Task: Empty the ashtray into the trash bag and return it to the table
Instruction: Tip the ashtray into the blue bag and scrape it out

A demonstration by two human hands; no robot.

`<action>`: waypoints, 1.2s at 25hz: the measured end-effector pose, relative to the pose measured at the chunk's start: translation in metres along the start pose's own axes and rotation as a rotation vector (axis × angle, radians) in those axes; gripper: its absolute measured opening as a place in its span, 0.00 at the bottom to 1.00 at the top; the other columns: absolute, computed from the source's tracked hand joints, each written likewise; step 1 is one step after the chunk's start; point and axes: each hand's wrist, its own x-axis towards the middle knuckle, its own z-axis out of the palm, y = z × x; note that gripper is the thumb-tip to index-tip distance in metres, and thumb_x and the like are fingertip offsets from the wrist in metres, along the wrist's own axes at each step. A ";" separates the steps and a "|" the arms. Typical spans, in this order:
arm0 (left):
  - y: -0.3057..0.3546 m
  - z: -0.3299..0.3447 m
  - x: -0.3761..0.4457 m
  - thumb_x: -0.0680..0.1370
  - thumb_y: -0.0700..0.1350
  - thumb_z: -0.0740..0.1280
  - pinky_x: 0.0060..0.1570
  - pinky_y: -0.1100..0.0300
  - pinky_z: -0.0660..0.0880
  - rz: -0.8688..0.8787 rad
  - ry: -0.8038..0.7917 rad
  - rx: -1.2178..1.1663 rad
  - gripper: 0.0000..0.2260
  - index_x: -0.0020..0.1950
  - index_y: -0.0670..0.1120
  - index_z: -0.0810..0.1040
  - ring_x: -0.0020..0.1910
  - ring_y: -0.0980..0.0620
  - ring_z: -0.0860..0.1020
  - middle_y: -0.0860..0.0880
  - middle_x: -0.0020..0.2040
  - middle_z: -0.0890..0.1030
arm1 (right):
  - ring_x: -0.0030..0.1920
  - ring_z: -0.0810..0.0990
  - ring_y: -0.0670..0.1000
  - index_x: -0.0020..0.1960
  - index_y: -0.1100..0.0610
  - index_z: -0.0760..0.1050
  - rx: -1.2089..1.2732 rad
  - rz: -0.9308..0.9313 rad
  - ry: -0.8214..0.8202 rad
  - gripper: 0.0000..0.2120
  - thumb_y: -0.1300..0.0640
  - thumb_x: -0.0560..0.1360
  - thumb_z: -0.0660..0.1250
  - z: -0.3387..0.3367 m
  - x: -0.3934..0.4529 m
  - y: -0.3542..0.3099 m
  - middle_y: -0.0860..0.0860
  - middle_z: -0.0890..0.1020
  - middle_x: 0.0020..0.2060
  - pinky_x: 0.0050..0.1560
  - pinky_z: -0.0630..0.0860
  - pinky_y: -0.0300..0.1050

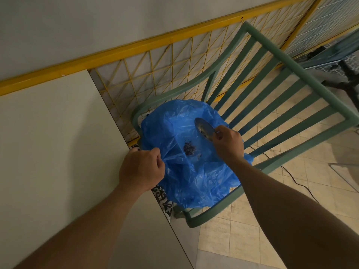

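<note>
A blue plastic trash bag (194, 177) lies spread over the seat of a green chair (279, 105). My left hand (142, 168) pinches the bag's near edge beside the table corner. My right hand (228, 144) holds a small metal ashtray (203, 128), tilted on its side above the bag. A dark pile of ash (188, 148) rests on the blue plastic just below the ashtray. A few dark specks cling inside the ashtray.
A pale table top (54, 152) fills the left side. A yellow lattice railing (155, 61) runs behind the chair. Tiled floor (242, 239) with a black cable (299, 181) lies to the right. Another table's dark base (345, 82) stands at far right.
</note>
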 end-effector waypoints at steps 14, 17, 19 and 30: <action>-0.001 0.002 0.000 0.75 0.50 0.61 0.39 0.57 0.64 -0.007 0.004 -0.002 0.07 0.38 0.51 0.73 0.24 0.58 0.64 0.55 0.26 0.74 | 0.35 0.77 0.54 0.45 0.56 0.81 -0.050 -0.128 0.049 0.07 0.57 0.77 0.66 0.001 -0.005 -0.010 0.52 0.81 0.37 0.32 0.74 0.48; 0.000 0.001 0.000 0.75 0.50 0.62 0.40 0.57 0.63 -0.009 0.011 -0.006 0.07 0.39 0.50 0.74 0.24 0.60 0.62 0.55 0.25 0.73 | 0.35 0.77 0.54 0.44 0.57 0.81 -0.048 -0.128 0.052 0.06 0.58 0.76 0.66 0.002 -0.004 -0.011 0.52 0.81 0.36 0.32 0.74 0.48; 0.000 0.001 0.000 0.75 0.50 0.62 0.40 0.57 0.64 -0.009 0.009 -0.002 0.07 0.38 0.50 0.75 0.24 0.57 0.64 0.54 0.26 0.74 | 0.35 0.77 0.54 0.44 0.57 0.81 -0.038 -0.108 0.055 0.06 0.58 0.76 0.66 0.001 -0.003 -0.011 0.52 0.81 0.36 0.32 0.74 0.47; 0.000 0.000 0.000 0.75 0.50 0.62 0.39 0.58 0.64 -0.023 0.008 -0.011 0.07 0.39 0.51 0.75 0.25 0.57 0.66 0.54 0.27 0.76 | 0.31 0.76 0.54 0.42 0.56 0.79 -0.075 -0.144 0.062 0.07 0.58 0.77 0.65 -0.003 0.003 -0.010 0.51 0.79 0.34 0.29 0.65 0.40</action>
